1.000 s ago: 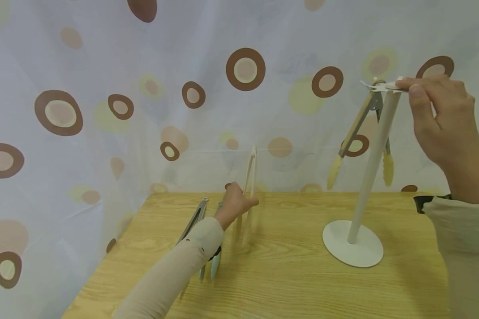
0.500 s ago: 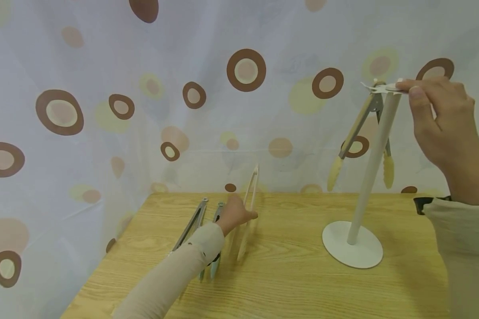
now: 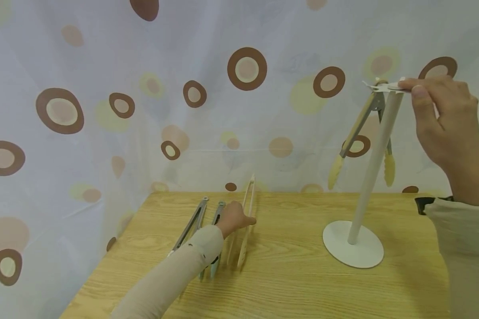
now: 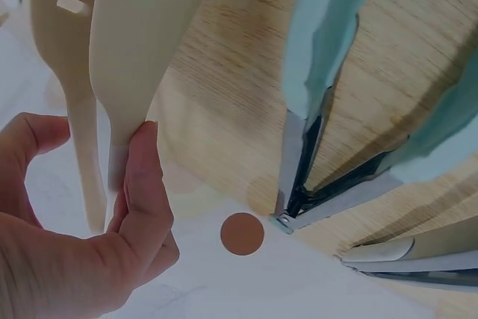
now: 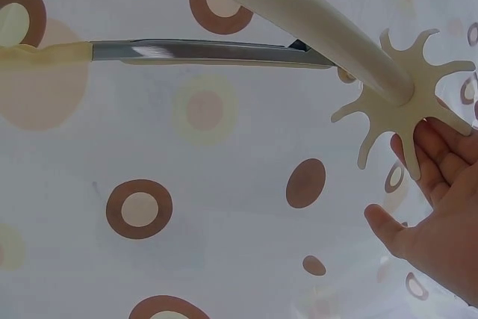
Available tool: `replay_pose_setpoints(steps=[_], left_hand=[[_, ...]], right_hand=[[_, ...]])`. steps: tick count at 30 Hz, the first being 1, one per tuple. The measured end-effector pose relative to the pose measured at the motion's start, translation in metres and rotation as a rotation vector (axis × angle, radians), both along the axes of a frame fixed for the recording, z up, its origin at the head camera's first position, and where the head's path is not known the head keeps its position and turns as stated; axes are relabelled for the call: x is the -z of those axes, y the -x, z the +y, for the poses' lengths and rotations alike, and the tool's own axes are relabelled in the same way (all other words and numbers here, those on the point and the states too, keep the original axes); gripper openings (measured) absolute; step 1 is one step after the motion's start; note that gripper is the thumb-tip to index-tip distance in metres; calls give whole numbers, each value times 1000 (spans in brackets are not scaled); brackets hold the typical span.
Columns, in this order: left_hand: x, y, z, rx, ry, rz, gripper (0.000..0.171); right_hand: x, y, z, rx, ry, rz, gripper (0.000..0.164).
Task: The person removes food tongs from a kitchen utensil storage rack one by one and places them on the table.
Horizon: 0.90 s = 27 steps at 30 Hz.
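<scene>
While the right hand (image 3: 449, 122) rests its fingers atop the white stand (image 3: 374, 168), thumb apart, to steady it, I'd guess, the left hand (image 3: 234, 218) pinches the cream tongs (image 4: 142, 42) between thumb and fingers, likely to control both arms. Just beside those fingers, teal-tipped tongs (image 4: 325, 31) lie on the table (image 3: 287, 266); yellow-tipped tongs (image 3: 356, 128) hang near the right fingertips.
</scene>
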<state>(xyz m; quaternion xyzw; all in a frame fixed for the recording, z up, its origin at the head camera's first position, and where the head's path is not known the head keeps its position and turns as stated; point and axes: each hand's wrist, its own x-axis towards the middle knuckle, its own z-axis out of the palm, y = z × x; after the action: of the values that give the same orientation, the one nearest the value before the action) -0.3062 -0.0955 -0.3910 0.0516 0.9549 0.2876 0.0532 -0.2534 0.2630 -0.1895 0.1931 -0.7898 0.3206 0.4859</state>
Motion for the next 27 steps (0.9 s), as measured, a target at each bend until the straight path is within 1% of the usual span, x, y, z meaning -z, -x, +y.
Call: replay_pose_setpoints(steps=[3,6,11,17,20,25,27], left_hand=[[1,0,-2,-9,-31,-44,40],[2,0,-4,-14,-39,-81,35],[5,1,-6,-8,-13,-116,30],[9,0,-7,-2,10,-131,37],[12,0,-8,-8,27,-143,35],[14,0,-8,-13,89,-159,33],[15,1,-8,-11,100,-157,32]], right_hand=[[0,0,0,1,7,-4,36],[0,0,0,4,7,-16,37],[0,-1,1,14,-9,-34,38],[0,0,1,14,-13,-36,40],[1,1,1,11,-14,-29,39],[1,1,2,13,-18,-26,39],[1,1,2,17,-20,-28,39]])
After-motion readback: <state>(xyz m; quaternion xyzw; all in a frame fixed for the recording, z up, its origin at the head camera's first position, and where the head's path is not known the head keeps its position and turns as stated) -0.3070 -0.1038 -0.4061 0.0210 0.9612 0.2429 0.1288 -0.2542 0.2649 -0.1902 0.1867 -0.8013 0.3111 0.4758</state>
